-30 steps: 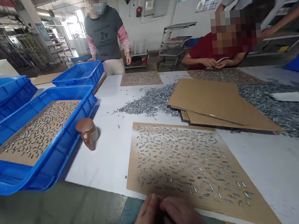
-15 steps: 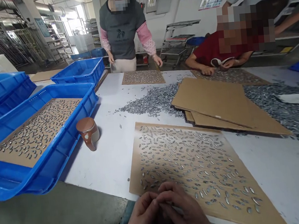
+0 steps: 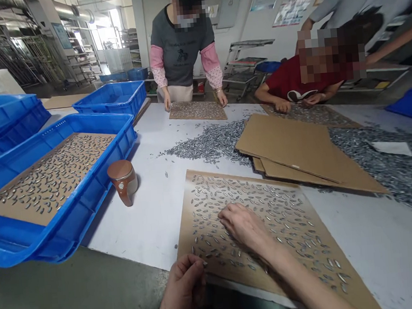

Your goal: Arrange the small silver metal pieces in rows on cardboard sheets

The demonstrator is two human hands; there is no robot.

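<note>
- Left hand (image 3: 189, 279): nearest, past the worktop's (image 3: 154, 225) near edge; thumb and forefinger pinched on what looks like one metallic piece. Tip-only grip, so it could slip and fall.
- Right hand (image 3: 242, 225): low over the middle of the sheet, fingers bunched; can't tell if anything's held. Low forearm could brush neighbours out of place.
- Cardboard sheet (image 3: 186, 222): close to the near edge, metallic pieces (image 3: 279, 239) spread loose on top; a body bump could shift and scatter them.
- Mug (image 3: 123, 180): left, between sheet and blue tray (image 3: 96, 213); a stray elbow could tip it.
- Cardboard stack (image 3: 283, 141): far side, beside the loose pile (image 3: 208, 142); sliding it nearer could push strays over.
</note>
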